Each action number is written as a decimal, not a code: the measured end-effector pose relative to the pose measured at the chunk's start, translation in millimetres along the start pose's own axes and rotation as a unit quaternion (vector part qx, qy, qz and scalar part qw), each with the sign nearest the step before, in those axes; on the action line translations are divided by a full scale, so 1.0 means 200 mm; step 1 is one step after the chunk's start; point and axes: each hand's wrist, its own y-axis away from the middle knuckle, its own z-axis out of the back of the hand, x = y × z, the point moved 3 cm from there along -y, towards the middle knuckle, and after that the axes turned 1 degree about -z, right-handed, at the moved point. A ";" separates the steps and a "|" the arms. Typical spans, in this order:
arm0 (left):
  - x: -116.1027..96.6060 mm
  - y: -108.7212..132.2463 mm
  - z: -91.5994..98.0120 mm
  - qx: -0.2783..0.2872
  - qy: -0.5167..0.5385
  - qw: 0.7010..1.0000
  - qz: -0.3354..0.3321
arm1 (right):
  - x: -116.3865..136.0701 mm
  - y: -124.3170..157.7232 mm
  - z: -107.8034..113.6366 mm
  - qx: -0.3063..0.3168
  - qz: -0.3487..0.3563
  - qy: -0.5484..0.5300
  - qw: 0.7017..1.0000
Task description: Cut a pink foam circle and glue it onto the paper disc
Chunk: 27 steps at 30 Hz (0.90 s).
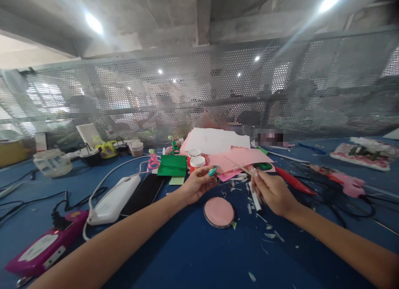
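In my left hand point(199, 184), thumb and fingers pinch a small glossy green piece point(212, 171), too small to name exactly. My right hand point(274, 193) is closed on a thin pale stick point(237, 164), its tip pointing left toward the pink sheets. Just below my left hand a round pink disc point(219, 212) with a dark rim lies on the blue table point(187, 255). Behind the left hand stand small white-and-red jars point(197, 161). A white marker-like tube point(255, 197) with a dark end lies partly hidden beside my right hand.
Pink paper sheets point(249, 156) and white paper point(215, 140) are stacked at the back. Left are a green block point(172, 165), black phone point(143, 193), white power bank point(115, 199) and purple power strip point(48, 243) with cables. Right are a red tool point(294, 181) and glue gun point(346, 180). Scraps litter the table.
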 end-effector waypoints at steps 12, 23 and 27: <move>-0.05 0.04 -0.04 -0.046 -0.300 0.936 -0.179 | -0.04 -0.05 -0.01 0.032 -0.062 0.265 0.962; -0.07 0.07 -0.07 -0.062 -0.366 0.901 -0.224 | -0.02 -0.07 0.02 0.003 -0.008 0.327 0.945; -0.07 0.06 -0.06 -0.060 -0.386 0.895 -0.216 | -0.07 -0.09 0.10 -0.057 -0.110 0.400 0.908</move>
